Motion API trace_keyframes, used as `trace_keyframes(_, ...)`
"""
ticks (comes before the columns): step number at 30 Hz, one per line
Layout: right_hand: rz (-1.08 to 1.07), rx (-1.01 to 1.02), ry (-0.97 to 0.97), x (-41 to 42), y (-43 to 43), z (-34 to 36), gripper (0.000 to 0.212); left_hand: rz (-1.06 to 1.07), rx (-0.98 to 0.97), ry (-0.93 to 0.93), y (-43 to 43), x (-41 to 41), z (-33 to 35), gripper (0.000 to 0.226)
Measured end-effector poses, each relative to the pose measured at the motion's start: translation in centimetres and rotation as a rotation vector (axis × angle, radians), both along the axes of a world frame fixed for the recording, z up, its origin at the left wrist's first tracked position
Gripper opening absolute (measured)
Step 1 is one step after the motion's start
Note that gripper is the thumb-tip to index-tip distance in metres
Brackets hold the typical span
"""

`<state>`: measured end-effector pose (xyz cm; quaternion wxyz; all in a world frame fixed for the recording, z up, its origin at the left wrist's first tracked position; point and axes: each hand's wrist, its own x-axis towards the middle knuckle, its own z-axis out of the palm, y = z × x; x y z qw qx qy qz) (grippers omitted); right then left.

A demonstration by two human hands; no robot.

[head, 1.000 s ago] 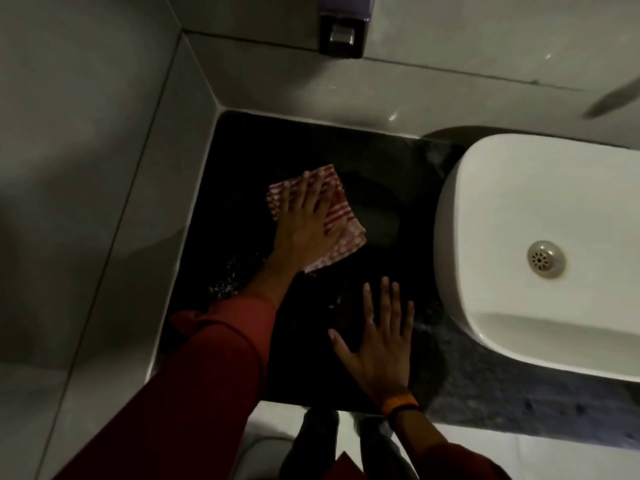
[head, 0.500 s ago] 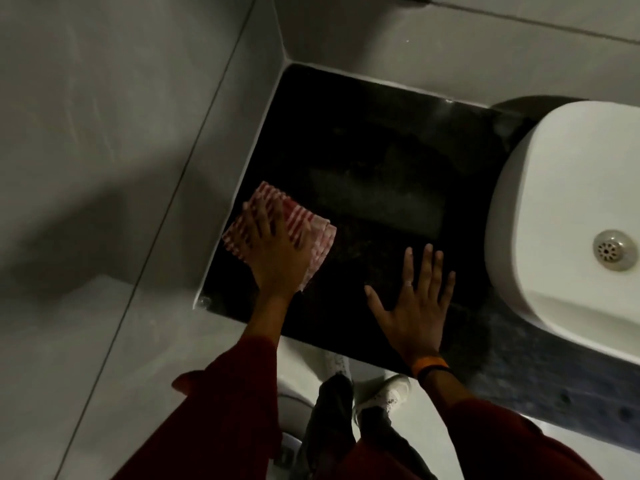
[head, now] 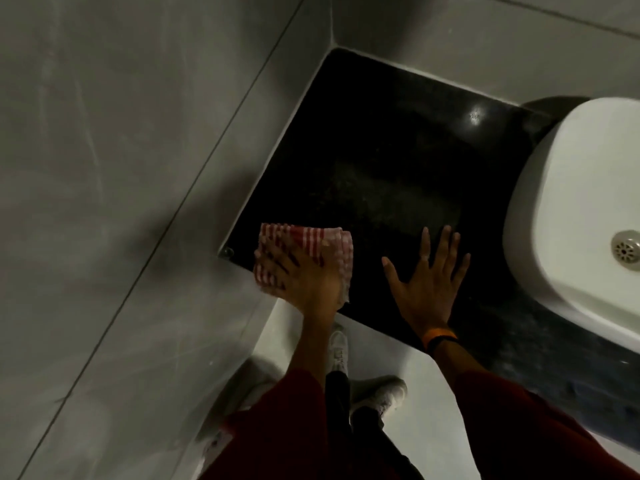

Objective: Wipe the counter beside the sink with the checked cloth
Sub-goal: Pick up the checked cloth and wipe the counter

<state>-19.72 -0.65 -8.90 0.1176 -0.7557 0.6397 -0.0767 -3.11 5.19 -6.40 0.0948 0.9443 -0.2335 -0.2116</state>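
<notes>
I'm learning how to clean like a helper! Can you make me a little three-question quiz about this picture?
1. True or false: the checked cloth lies inside the white sink.
2. Which hand presses the cloth: A) left hand B) right hand?
3. Fill in: the right hand lies flat on the black ____.

Key: 1 false, it is at the counter's front left corner. 2 A. 3 counter.

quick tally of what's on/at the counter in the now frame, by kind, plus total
Hands: 2 (left hand pressing the cloth, right hand flat on the counter)
Checked cloth: 1
Sink: 1
Drain: 1
Wristband: 1
Shoes: 2 ()
Total: 8
</notes>
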Motion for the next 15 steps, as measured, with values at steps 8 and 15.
trace_keyframes(8,0.716,0.051,-0.198,10.5,5.4,2.8,0.072,-0.03,-0.395,0.058,-1.7,5.4,4.3,0.062)
trace_keyframes(15,0.885,-0.04,-0.071,8.6,6.6,0.5,0.065,-0.611,-0.378,-0.084,-3.3,10.9,1.5,0.056)
